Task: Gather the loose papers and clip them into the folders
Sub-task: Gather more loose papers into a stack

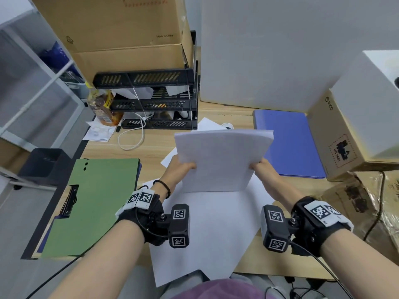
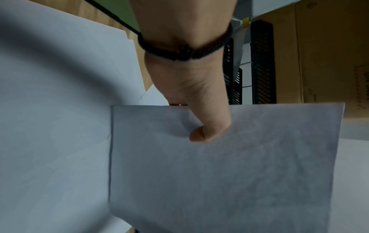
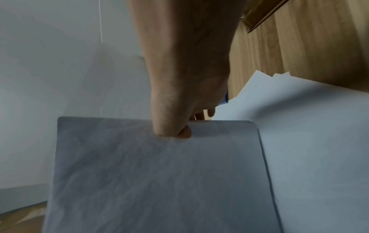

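I hold a stack of white papers point(image 1: 222, 158) upright on its lower edge over the desk. My left hand point(image 1: 181, 169) pinches its left side, thumb on the near face point(image 2: 207, 126). My right hand point(image 1: 262, 168) pinches the right side, thumb on the front point(image 3: 173, 127). More loose white sheets point(image 1: 207, 231) lie flat under the stack, reaching over the desk's near edge. A green folder point(image 1: 90, 203) with a metal clip point(image 1: 69, 201) lies at the left. A blue folder point(image 1: 289, 141) lies at the right rear.
A black tiered tray rack point(image 1: 151, 100) stands at the back with cardboard boxes point(image 1: 121, 33) above it. A white cable point(image 1: 133, 137), crumpled paper point(image 1: 99, 130) and a snack bag point(image 1: 103, 108) lie beside it. Cardboard boxes point(image 1: 345, 134) crowd the right edge.
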`<state>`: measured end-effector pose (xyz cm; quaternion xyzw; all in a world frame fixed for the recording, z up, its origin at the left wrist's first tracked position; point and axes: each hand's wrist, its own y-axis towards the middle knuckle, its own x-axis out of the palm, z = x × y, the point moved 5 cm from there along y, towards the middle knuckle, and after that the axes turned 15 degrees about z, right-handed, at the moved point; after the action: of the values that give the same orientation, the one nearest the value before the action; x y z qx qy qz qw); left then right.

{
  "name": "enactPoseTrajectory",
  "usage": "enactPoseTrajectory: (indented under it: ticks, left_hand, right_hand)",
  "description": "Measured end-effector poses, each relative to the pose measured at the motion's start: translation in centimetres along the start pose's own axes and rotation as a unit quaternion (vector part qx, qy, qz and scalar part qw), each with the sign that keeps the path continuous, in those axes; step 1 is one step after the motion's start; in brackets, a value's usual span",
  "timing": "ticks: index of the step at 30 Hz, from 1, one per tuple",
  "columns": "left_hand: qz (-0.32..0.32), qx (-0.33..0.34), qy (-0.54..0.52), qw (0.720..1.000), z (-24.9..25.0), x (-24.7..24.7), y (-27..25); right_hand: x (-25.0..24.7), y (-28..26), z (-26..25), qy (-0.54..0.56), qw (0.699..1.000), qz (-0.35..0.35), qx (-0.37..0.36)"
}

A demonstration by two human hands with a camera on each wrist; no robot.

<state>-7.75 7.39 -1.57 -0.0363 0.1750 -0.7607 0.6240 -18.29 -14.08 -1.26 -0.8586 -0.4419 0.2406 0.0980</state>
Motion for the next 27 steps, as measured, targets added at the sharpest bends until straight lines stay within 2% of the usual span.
enactPoseTrajectory:
  ticks: [4,6,8,12,14,16,18,19,21,24,25,27]
  left_hand:
    - [0.005,-0.022,-0.015,1.000,-1.2,-0.2,0.1]
    - [-0.001,-0.034,0.012,0.999,-2.4,-0.4,-0.2]
    - [-0.008,-0.035,0.033,0.999,-3.1,-0.4,-0.3]
    - [-0.043,-0.022,0.043,0.998,-1.1,0.0,0.4]
    - [-0.057,-0.006,0.062,0.996,-0.1,-0.1,1.2]
    - [0.011,0.031,0.101,0.994,0.5,-1.2,2.5]
    - [0.101,0.086,0.173,0.976,0.8,-2.6,3.6]
    - [0.113,0.110,0.210,0.965,1.0,-2.8,3.9]
    - [0.071,0.138,0.256,0.954,1.3,-2.2,4.2]
    - [-0.070,0.132,0.271,0.951,1.1,-0.5,3.9]
    - [-0.098,0.125,0.275,0.948,1.1,-0.1,3.6]
    - [-0.114,0.111,0.264,0.951,0.7,-0.1,3.1]
  right_hand:
    - [-0.1,-0.1,0.9,0.006,1.000,-0.018,0.012]
    - [0.2,-0.3,2.3,-0.011,0.999,-0.049,0.022]
    - [0.4,-0.5,3.0,-0.019,0.998,-0.052,0.017]
    - [-0.4,0.6,1.4,-0.038,0.997,0.059,-0.036]
    - [-0.7,1.3,0.5,-0.061,0.993,0.080,-0.059]
    - [-0.9,1.9,0.4,-0.100,0.990,0.065,-0.069]
    - [-1.0,2.1,0.8,-0.165,0.983,0.029,-0.082]
    - [-0.9,2.1,1.1,-0.193,0.977,0.004,-0.092]
    - [-0.4,1.7,1.5,-0.223,0.968,-0.046,-0.107]
    - [0.1,1.1,1.2,-0.238,0.960,-0.079,-0.122]
    - [0.1,1.1,1.2,-0.236,0.961,-0.080,-0.117]
    - [-0.4,1.2,1.8,-0.213,0.970,-0.088,-0.079]
